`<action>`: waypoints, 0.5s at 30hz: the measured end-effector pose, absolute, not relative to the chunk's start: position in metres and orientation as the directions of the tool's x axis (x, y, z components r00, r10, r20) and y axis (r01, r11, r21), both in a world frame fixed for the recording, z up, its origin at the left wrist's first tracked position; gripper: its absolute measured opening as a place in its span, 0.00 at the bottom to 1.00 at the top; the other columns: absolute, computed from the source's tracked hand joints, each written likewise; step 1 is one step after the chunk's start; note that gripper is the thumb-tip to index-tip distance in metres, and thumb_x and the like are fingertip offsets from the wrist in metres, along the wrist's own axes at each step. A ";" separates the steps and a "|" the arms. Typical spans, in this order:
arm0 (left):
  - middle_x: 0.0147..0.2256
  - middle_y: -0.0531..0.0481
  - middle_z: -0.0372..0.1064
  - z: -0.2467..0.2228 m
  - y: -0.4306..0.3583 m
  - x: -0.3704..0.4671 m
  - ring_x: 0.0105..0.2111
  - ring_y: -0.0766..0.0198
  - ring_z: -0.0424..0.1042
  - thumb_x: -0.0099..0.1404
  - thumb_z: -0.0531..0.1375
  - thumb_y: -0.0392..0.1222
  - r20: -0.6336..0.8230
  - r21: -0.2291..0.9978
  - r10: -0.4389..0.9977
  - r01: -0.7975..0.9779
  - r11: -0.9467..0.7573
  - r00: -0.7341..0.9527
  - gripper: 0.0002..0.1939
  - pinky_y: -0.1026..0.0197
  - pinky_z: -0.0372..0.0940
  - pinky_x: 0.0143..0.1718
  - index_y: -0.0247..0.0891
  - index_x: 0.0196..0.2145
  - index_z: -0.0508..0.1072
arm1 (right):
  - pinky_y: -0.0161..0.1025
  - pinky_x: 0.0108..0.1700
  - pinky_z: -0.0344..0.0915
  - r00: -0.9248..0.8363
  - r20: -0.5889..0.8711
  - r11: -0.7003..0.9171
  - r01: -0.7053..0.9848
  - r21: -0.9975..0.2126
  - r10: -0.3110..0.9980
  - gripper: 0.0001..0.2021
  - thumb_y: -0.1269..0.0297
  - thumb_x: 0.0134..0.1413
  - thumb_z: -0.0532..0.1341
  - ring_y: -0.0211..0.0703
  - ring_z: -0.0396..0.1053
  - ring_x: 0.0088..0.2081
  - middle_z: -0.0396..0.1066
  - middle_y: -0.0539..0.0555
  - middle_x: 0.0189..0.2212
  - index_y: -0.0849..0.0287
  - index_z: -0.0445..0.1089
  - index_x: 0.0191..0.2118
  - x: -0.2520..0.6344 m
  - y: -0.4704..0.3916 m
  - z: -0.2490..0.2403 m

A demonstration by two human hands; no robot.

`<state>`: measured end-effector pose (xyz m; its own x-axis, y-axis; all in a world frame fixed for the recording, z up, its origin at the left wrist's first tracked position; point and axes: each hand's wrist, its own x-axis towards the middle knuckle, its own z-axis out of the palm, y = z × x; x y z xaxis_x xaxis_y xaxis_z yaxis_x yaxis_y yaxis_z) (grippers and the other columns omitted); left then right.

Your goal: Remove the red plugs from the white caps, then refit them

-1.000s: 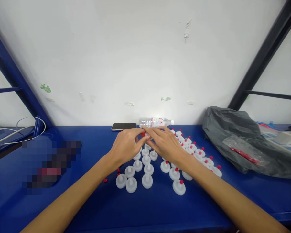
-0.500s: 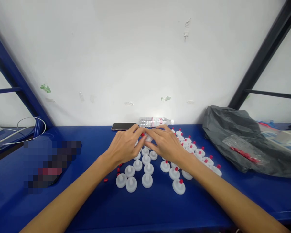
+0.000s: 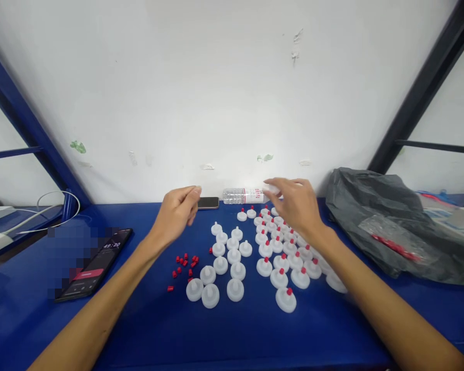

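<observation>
My right hand point(image 3: 297, 203) pinches a white lid point(image 3: 271, 189) near the bottle point(image 3: 234, 196). My left hand point(image 3: 179, 208) is curled, nothing showing. A low arm point(image 3: 371, 296) could knock over red-topped lids point(image 3: 279, 278).

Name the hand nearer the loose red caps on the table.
Left. The left hand is above the caps in view; the right hand is farther off, up to their right.
</observation>
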<state>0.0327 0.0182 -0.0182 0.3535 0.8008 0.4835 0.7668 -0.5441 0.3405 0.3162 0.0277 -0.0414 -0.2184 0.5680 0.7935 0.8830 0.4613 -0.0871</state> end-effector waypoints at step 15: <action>0.47 0.46 0.76 -0.040 0.045 0.009 0.44 0.58 0.76 0.73 0.61 0.47 0.059 0.007 0.899 0.900 -0.435 0.434 0.13 0.50 0.74 0.47 0.37 0.48 0.76 | 0.41 0.34 0.64 -0.314 0.562 0.486 0.854 -0.185 0.765 0.11 0.58 0.66 0.63 0.47 0.73 0.33 0.75 0.56 0.34 0.55 0.82 0.40 0.292 0.026 -0.063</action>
<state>0.0090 0.0449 -0.0401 0.4341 0.8989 0.0586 0.9003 -0.4352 0.0069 0.2921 0.0260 -0.0630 -0.3142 0.7650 0.5622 0.8540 0.4864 -0.1846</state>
